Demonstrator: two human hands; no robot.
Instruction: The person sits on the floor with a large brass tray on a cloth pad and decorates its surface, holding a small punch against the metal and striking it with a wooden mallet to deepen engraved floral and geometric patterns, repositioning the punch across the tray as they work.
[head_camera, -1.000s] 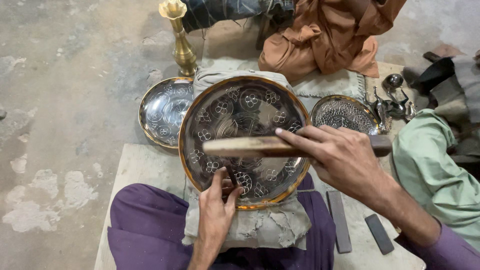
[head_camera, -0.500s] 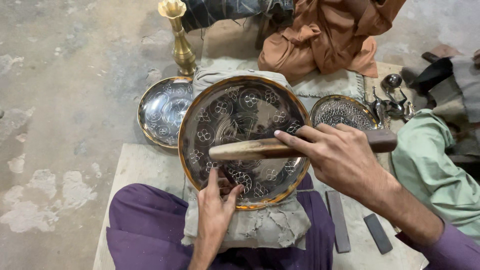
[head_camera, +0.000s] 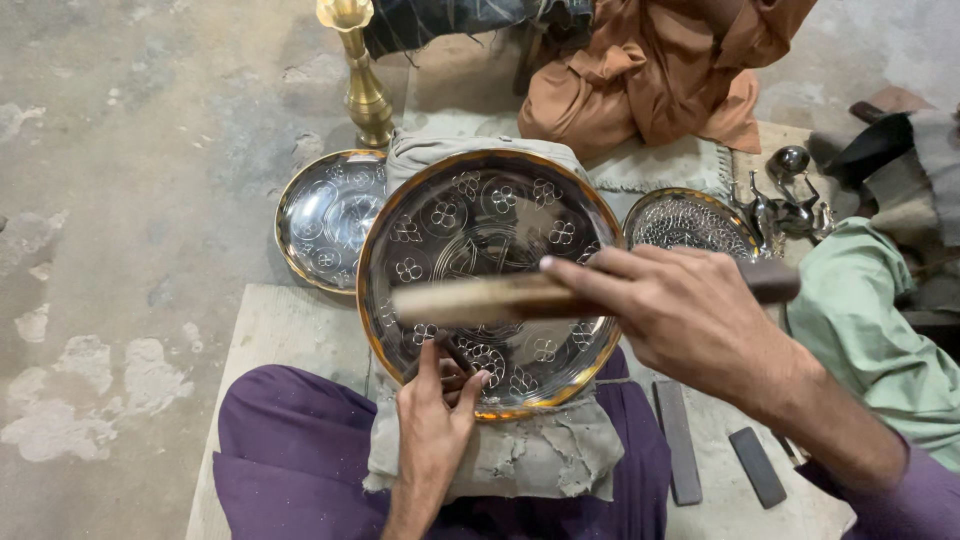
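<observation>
A large round engraved metal plate (head_camera: 490, 230) with a brass rim leans on a grey cloth pad (head_camera: 520, 460) over my purple-clad lap. My left hand (head_camera: 432, 425) pinches a small dark chisel (head_camera: 455, 355) against the plate's lower part. My right hand (head_camera: 690, 315) grips a wooden mallet (head_camera: 480, 300), held level across the plate just above the chisel. Flower patterns cover the plate's face.
A smaller engraved plate (head_camera: 325, 215) and a brass vase (head_camera: 362, 85) stand at the back left. Another patterned plate (head_camera: 690, 222) lies right, with small metal figures (head_camera: 785, 200) beyond. Two dark bars (head_camera: 678, 440) lie on the board. Orange cloth (head_camera: 660, 70) is behind, green cloth (head_camera: 880, 320) at right.
The mallet has dipped and come back up slightly between frames, while my left hand keeps the chisel on the same lower area of the plate.
</observation>
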